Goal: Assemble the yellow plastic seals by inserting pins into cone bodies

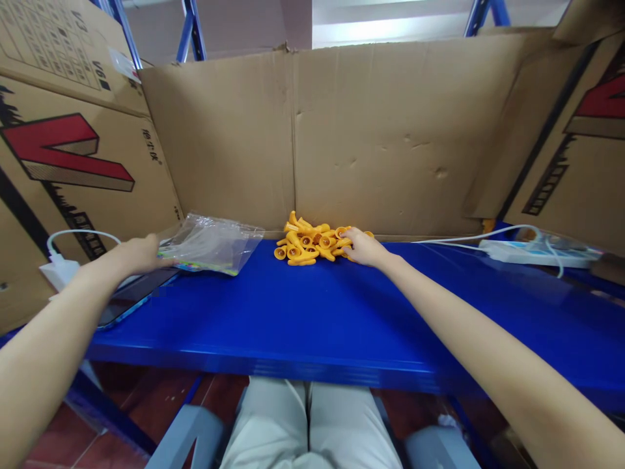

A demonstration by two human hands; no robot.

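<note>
A heap of several small orange plastic pieces lies at the back of the blue shelf. My right hand rests on the heap's right side, fingers curled onto the pieces. My left hand is at the left edge of a pile of clear plastic bags, its fingers closed on the bags' corner. The fingertips of both hands are partly hidden.
A phone lies under my left wrist, and a white charger with cable sits at the far left. A white power strip with cables is at the right. Cardboard walls surround the shelf on three sides.
</note>
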